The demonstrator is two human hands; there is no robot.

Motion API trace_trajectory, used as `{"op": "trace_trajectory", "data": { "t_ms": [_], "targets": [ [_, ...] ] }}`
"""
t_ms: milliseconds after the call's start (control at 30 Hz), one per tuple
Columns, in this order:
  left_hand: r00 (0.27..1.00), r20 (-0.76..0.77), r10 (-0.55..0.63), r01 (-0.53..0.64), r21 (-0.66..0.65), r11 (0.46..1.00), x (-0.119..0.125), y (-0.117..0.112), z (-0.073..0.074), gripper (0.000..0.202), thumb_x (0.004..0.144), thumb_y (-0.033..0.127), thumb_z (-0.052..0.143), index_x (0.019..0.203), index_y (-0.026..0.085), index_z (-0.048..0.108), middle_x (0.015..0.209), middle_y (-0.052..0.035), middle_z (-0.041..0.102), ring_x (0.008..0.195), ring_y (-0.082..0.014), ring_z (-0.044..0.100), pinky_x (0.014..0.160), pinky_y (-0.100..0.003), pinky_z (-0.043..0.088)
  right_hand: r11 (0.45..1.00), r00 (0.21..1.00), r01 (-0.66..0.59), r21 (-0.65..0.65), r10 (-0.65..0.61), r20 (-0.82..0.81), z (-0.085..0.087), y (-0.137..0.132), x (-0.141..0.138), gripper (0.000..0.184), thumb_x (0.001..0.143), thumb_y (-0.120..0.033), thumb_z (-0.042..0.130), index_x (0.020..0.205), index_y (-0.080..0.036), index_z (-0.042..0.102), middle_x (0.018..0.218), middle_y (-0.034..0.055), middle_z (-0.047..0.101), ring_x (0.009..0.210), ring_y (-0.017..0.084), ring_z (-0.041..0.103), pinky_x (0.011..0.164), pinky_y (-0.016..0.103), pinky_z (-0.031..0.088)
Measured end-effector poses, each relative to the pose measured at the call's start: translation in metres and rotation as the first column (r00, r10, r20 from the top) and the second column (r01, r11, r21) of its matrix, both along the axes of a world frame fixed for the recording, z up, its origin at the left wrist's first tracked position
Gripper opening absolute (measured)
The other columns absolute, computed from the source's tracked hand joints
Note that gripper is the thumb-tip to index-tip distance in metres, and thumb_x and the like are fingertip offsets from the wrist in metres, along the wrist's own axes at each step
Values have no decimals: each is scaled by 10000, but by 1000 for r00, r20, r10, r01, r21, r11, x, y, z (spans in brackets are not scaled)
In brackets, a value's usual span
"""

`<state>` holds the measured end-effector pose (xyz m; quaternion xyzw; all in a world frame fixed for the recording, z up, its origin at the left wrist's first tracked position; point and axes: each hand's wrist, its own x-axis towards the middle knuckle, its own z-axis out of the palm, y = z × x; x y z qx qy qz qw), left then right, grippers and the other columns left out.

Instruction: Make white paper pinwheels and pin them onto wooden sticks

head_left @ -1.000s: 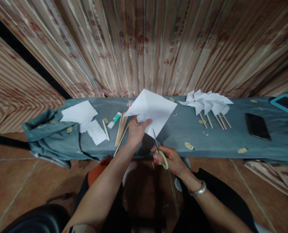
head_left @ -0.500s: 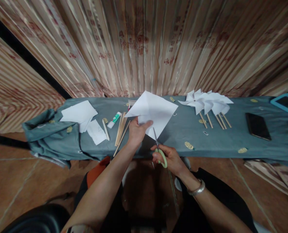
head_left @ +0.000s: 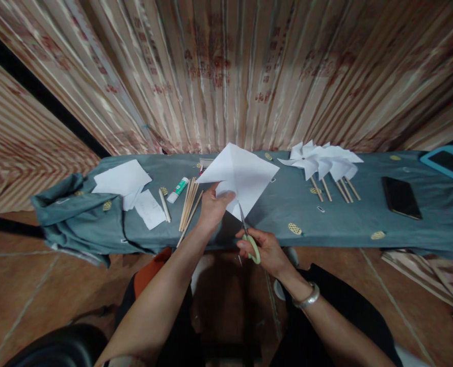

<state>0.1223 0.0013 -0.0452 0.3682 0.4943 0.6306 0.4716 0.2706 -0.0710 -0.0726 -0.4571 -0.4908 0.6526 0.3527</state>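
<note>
My left hand (head_left: 215, 205) pinches a white square of paper (head_left: 245, 173) near its lower left side, thumb on top. The sheet is creased down the middle and has a slit on its left side by the hand. In my right hand (head_left: 266, 250) is a pair of scissors (head_left: 252, 248) with pale green handles. Their blades point up at the paper's near corner and overlap it. Whether the lower blade lies under the sheet is hard to make out. Part of the left fingers is hidden behind the paper.
Left of the paper lie wooden sticks (head_left: 188, 204), a glue stick (head_left: 178, 190), a white pen-like stick (head_left: 165, 205) and paper sheets (head_left: 123, 177). To the right are several paper pinwheels (head_left: 321, 160), a phone (head_left: 401, 198) and a blue-framed device (head_left: 450, 162). A curtain (head_left: 226, 76) hangs behind the cloth-covered table (head_left: 337, 232).
The scissors have turned slightly, and their blades now reach a little further over the paper's near corner. The left hand keeps its hold, and the view has shifted slightly.
</note>
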Motion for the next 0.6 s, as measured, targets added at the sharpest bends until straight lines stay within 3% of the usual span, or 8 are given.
{"op": "trace_trajectory", "data": {
  "t_ms": [200,600],
  "targets": [
    [1000,-17,-19,19,5,1000,-2,-3,5,250,562,191,723,806,156,686,749,-19,694,715,-181,626,713,-294,490,1000,1000,0,16,0,30,-2,0,1,380,653,-492,774,835,-177,660,545,-35,610,480,93,526,479,218,404],
    [999,0,-52,52,-30,998,1,-7,1,261,541,227,766,776,155,679,745,-24,696,707,-177,628,743,-312,489,999,999,5,51,-7,38,-5,1,3,408,675,-523,757,876,-182,656,598,-29,624,505,100,548,487,221,411]
  ]
}}
